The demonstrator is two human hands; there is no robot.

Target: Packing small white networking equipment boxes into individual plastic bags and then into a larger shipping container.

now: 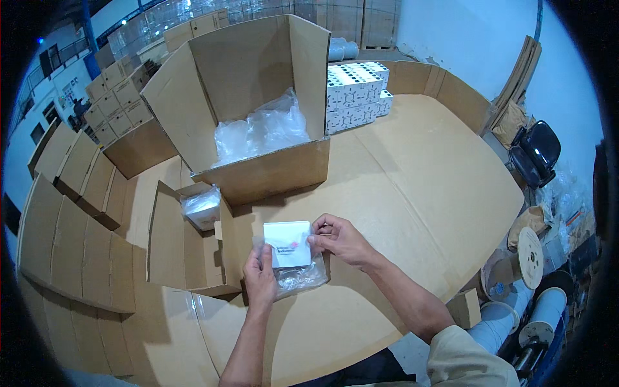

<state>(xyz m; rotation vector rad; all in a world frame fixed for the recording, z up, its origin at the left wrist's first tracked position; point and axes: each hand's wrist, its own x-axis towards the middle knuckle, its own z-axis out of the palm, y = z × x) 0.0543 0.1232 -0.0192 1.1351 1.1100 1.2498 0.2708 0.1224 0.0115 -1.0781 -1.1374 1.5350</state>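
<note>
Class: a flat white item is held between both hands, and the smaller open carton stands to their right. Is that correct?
No: the head view shows the smaller open carton left of the left hand and right hand, which hold the flat white item between them.

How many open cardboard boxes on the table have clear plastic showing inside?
2: the tall box at the back, and the smaller box in front of it, left of the left hand. Others could be hidden behind the tall one.

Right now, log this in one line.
left hand: holding flat white item, left edge; right hand: pinching its right edge; clear plastic bag: at item's lower edge; open carton: left of item
</note>
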